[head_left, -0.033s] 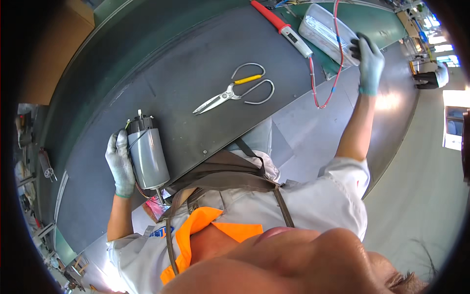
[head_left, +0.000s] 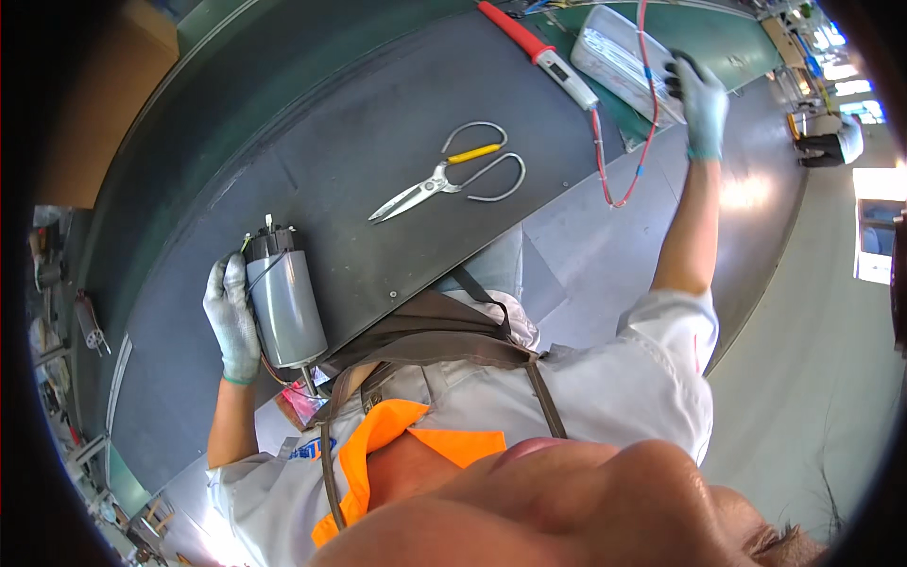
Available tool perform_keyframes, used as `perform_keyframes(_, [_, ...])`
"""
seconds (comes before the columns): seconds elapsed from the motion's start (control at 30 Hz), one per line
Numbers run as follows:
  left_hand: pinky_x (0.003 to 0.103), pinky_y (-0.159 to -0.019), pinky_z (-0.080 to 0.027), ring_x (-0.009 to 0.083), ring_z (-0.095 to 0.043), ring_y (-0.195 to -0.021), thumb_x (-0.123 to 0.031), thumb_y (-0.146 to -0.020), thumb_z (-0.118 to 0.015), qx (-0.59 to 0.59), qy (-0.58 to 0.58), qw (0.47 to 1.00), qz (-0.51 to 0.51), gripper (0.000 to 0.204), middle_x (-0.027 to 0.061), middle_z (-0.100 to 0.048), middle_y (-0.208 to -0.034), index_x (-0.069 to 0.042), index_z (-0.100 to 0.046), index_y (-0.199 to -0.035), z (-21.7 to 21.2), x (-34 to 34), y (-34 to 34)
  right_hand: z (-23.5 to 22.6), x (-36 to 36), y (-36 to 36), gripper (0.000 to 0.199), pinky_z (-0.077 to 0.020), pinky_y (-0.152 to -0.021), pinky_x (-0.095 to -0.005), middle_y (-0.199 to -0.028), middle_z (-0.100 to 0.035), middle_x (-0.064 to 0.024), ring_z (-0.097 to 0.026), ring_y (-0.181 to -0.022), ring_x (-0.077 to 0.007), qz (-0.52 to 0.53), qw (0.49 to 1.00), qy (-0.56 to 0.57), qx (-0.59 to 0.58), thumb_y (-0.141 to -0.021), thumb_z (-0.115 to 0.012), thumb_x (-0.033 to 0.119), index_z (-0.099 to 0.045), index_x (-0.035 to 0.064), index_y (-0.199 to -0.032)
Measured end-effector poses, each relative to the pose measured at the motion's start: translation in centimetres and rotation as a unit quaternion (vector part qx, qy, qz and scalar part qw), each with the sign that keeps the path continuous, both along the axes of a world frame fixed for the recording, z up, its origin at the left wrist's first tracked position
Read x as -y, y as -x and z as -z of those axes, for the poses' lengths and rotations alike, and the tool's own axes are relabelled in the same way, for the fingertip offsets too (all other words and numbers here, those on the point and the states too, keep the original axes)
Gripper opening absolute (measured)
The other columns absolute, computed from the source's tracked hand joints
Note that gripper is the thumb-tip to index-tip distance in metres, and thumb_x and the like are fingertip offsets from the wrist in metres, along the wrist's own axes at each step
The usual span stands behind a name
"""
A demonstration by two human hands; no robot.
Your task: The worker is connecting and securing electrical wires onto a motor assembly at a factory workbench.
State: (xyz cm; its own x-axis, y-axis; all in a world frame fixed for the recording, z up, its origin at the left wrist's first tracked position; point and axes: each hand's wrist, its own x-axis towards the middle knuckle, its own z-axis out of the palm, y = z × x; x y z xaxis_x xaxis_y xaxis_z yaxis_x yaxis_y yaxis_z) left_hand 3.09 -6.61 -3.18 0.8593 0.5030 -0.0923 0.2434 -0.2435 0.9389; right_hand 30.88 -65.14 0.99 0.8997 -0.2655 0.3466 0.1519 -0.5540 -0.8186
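Observation:
My left hand (head_left: 230, 317), in a pale glove, is closed against the left side of a grey cylindrical electric motor (head_left: 286, 307). The motor lies on the dark table with its black end cap away from me and its shaft toward me. Thin wires run along it. At the far right, my gloved right hand (head_left: 700, 102) is at the right end of a clear plastic box (head_left: 605, 30) holding thin white strips. Its dark fingertips are bent and a little apart at the box's rim; nothing shows in them.
Scissors with a yellow sleeve on one handle (head_left: 472, 153) lie mid-table. A red-and-grey electric tool (head_left: 537, 52) lies left of the box, and its red cable (head_left: 652, 71) loops across the box. A cardboard box (head_left: 109, 104) stands far left; another person (head_left: 833, 142) is far right.
My right hand has shifted slightly up and left at the box. The box, tool and scissors sit a little further left in view. My left hand stays on the motor.

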Motion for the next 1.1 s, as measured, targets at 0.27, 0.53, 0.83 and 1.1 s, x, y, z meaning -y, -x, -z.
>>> perform_keyframes(0.27, [0.026, -0.082, -0.046, 0.0099, -0.053, -0.09, -0.025, -0.105, -0.057, 0.005, -0.003, 1.0, -0.012, 0.033, 0.002, -0.061, -0.1, 0.004, -0.063, -0.117, 0.7, -1.3, 2.2, 7.9, -4.0, -13.8, 0.03, -0.0551, -0.077, -0.0463, -0.095, -0.072, -0.0214, -0.07, -0.087, -0.0392, -0.134, 0.851, 0.498, -0.1, -0.09, -0.059, 0.032, -0.073, 0.0049, -0.094])
perform_keyframes(0.53, [0.027, -0.079, -0.046, 0.0096, -0.051, -0.086, -0.029, -0.106, -0.055, -0.005, 0.014, 1.0, 0.007, 0.036, 0.0023, -0.061, -0.096, 0.004, -0.064, -0.114, -0.1, -1.2, 1.4, 4.0, -8.9, -7.9, 0.027, -0.0577, -0.08, -0.0445, -0.093, -0.073, -0.0226, -0.072, -0.09, -0.0376, -0.058, 0.843, 0.532, -0.059, -0.089, -0.06, 0.029, -0.076, 0.0068, -0.093])
perform_keyframes(0.83, [0.028, -0.067, -0.042, 0.0091, -0.045, -0.076, -0.032, -0.106, -0.054, -0.094, -0.138, 0.978, 0.122, 0.04, -0.0015, -0.056, -0.086, 0.006, -0.063, -0.119, -2.3, -2.8, 1.1, 1.7, -3.4, -9.5, 0.009, -0.0497, -0.045, -0.0274, -0.074, -0.066, -0.0029, -0.062, -0.054, -0.0115, -0.073, 0.991, -0.096, -0.054, -0.092, -0.065, 0.006, -0.069, 0.0032, -0.1])
perform_keyframes(1.1, [0.023, -0.039, -0.032, 0.0037, -0.042, -0.049, -0.063, -0.096, -0.056, -0.361, -0.074, 0.911, 0.188, 0.054, -0.0054, -0.043, -0.06, -0.01, -0.058, -0.083, -6.9, -4.3, -1.0, 0.0, -2.0, -7.0, 0.027, -0.0569, -0.06, -0.025, -0.097, -0.075, -0.0107, -0.073, -0.077, -0.0158, -0.086, 0.989, -0.113, -0.032, -0.094, -0.065, 0.005, -0.066, 0.0006, -0.121])
